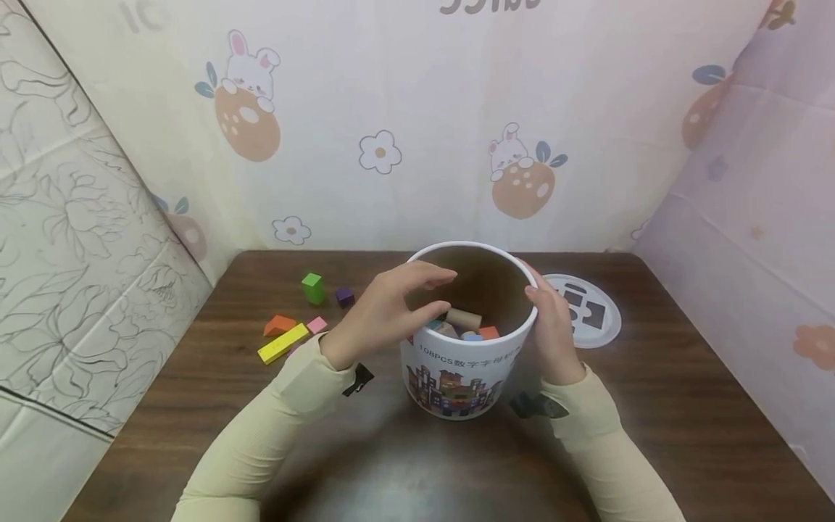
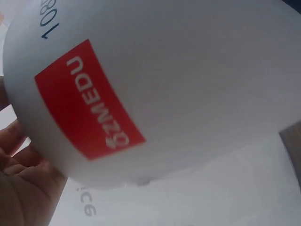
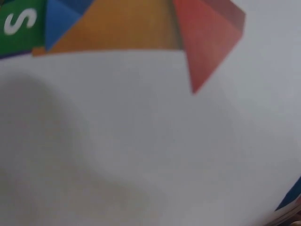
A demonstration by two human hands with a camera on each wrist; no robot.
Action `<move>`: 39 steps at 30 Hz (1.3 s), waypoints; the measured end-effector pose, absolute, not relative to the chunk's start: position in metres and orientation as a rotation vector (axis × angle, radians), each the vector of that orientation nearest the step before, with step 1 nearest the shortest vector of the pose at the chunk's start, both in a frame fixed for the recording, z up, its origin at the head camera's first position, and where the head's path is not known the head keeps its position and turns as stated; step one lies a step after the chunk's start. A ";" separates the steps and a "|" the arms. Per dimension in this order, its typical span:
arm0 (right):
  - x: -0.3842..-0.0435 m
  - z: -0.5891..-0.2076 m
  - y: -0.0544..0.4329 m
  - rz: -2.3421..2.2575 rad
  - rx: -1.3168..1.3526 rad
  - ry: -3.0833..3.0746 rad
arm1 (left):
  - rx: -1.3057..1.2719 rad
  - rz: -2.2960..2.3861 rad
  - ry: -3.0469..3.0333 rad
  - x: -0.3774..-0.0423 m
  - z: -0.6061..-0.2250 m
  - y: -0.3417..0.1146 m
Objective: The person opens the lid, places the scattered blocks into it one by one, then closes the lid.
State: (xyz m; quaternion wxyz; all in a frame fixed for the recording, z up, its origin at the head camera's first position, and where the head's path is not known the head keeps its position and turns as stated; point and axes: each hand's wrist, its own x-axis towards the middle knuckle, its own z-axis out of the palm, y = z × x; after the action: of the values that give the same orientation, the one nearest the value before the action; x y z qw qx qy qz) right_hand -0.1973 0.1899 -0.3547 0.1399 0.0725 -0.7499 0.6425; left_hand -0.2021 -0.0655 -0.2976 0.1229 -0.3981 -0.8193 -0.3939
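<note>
A white bucket (image 1: 457, 380) printed with a picture of colourful blocks stands upright on the table. Inside lie several wooden blocks, among them a plain cylinder (image 1: 464, 319) and a red-orange block (image 1: 488, 333). My left hand (image 1: 381, 312) reaches over the bucket's left rim, thumb and fingers spread apart above the blocks with nothing between them. On the opposite side, my right hand (image 1: 554, 330) grips the rim, its thumb over the edge. The bucket's wall (image 2: 197, 94) fills most of the left wrist view; its printed side (image 3: 122, 117) fills the right wrist view.
Left of the bucket lie a green block (image 1: 314, 288), a purple cube (image 1: 344, 296), an orange triangle (image 1: 278, 325), a yellow bar (image 1: 283, 344) and a pink block (image 1: 317, 325). A white lid (image 1: 611, 322) with cut-out shapes lies behind the right hand. Patterned cloth (image 1: 430, 188) hangs behind the table.
</note>
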 end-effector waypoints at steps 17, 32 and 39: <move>-0.195 -0.350 0.190 1.922 0.209 -2.131 | -0.786 -0.751 -2.705 -0.199 -0.345 -0.158; -0.195 -0.350 0.190 1.895 0.219 -2.180 | -0.761 -0.354 -2.978 -0.196 -0.419 -0.209; -0.196 -0.352 0.191 1.895 0.218 -2.179 | -0.743 -0.279 -2.921 -0.199 -0.426 -0.207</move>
State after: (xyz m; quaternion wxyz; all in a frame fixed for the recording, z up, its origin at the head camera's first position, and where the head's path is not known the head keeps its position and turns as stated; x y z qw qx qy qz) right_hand -0.1957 0.1909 -0.3516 0.1226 0.0749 -0.7467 0.6495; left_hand -0.1989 -0.2072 -0.4257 0.0575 -0.2449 -0.9635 -0.0919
